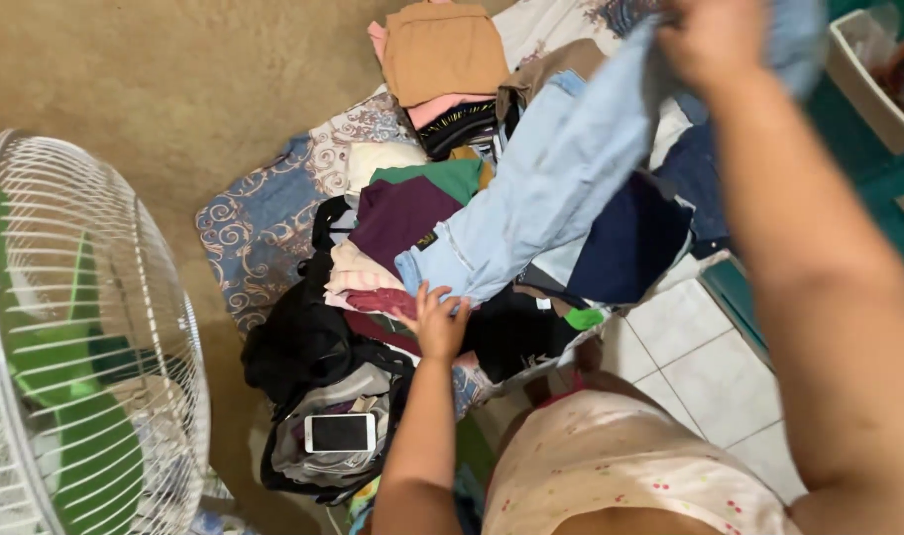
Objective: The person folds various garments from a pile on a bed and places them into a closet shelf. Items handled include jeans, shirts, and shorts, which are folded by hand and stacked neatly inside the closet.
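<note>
A light blue pair of jeans (546, 188) hangs stretched across a heap of clothes. My right hand (715, 40) grips its upper end near the top of the view, raised high. My left hand (438, 319) holds the lower end, by the waistband, just above the pile. Under the jeans lie a dark purple garment (397, 213), a green one (442, 176), a navy one (625, 243) and black clothing (298, 337).
A white standing fan with green blades (75, 337) fills the left side. A white phone (340, 433) lies on grey cloth at the pile's near end. Folded tan and pink clothes (440, 54) sit at the back on a patterned blanket (264, 223). A white bin (868, 74) stands far right.
</note>
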